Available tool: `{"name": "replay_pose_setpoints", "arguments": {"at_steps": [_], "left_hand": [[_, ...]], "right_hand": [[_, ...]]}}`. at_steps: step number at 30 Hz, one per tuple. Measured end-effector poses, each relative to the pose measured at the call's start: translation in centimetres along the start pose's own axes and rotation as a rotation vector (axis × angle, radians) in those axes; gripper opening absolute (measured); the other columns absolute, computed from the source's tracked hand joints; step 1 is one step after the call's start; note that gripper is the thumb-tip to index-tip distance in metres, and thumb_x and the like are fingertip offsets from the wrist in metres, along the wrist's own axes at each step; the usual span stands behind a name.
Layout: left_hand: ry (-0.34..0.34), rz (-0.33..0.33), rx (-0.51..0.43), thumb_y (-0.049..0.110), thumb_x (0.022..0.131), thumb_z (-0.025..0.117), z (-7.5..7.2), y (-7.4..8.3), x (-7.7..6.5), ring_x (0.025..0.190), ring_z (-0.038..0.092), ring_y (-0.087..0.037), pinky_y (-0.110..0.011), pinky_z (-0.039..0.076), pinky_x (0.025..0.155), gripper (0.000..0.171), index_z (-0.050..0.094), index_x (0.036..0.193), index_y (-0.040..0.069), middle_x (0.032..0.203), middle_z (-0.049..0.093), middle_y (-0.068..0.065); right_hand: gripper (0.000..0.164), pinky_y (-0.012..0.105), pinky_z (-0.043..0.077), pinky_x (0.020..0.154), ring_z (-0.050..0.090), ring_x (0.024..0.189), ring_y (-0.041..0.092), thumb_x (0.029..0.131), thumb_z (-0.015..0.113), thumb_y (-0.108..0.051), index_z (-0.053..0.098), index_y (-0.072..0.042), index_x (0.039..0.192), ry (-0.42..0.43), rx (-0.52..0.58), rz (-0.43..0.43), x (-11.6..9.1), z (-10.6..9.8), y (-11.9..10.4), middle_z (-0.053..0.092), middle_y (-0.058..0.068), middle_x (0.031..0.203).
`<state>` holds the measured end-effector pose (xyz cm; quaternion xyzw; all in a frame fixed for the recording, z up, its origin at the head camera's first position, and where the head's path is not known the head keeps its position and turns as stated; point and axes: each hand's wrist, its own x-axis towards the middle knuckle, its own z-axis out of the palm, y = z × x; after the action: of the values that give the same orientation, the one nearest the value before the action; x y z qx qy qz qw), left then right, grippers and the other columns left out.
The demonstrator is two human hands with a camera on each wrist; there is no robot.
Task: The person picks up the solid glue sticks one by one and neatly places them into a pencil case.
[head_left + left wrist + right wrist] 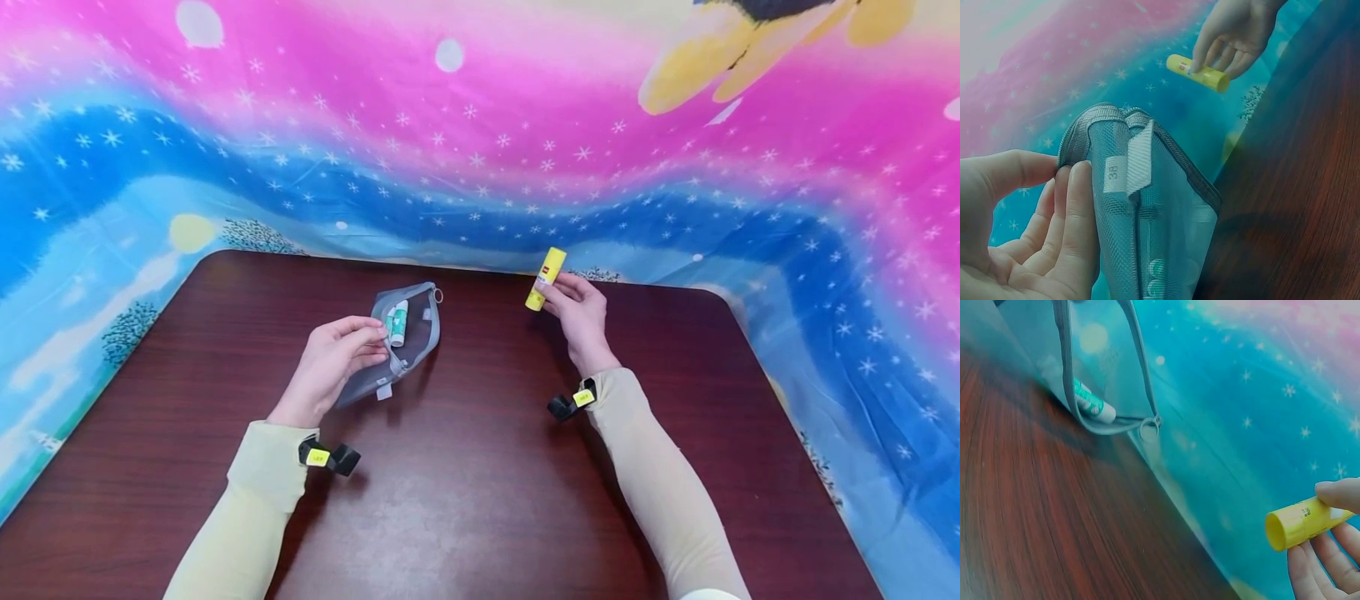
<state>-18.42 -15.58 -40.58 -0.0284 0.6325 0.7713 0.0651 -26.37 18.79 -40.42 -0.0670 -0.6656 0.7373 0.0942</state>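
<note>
My left hand pinches the near edge of a grey mesh zipper pouch, whose mouth gapes toward the right. Inside the pouch lie green-and-white tubes, which look like small glue sticks; one shows its white end in the right wrist view. A yellow glue stick is held up between the thumb and fingers of my right hand, to the right of the pouch and apart from it. White tags stick out from the pouch's seam beside my left fingers.
Both hands are over a dark reddish wooden table. Behind it and along its sides hangs a pink and blue cloth with snowflakes. A ring zipper pull hangs at the pouch's far end. Black wrist cameras sit on both cuffs.
</note>
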Motion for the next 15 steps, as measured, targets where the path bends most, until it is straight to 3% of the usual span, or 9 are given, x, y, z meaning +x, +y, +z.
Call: {"name": "replay_pose_setpoints", "arguments": {"at_steps": [9,15], "left_hand": [[-0.006,-0.002,0.007,0.007,0.097,0.068,0.0,-0.2,0.1,0.075,0.069,-0.018,-0.030,0.060,0.080,0.040,0.055,0.125,-0.018,0.096,0.067,-0.019],[-0.005,-0.006,0.000,0.007,0.098,0.067,-0.1,-0.4,0.1,0.075,0.069,-0.018,-0.030,0.060,0.080,0.035,0.057,0.122,-0.017,0.092,0.068,-0.013]], "right_hand": [[0.037,0.043,0.056,0.093,0.069,0.096,0.022,0.088,0.080,-0.005,0.066,0.003,0.121,-0.065,0.042,-0.019,-0.9,1.2,-0.7,0.069,0.014,0.111],[0.035,0.038,0.059,0.088,0.071,0.093,0.023,0.089,0.079,-0.003,0.066,0.003,0.121,-0.097,0.078,-0.018,-1.5,1.9,-1.1,0.068,0.014,0.107]]}}
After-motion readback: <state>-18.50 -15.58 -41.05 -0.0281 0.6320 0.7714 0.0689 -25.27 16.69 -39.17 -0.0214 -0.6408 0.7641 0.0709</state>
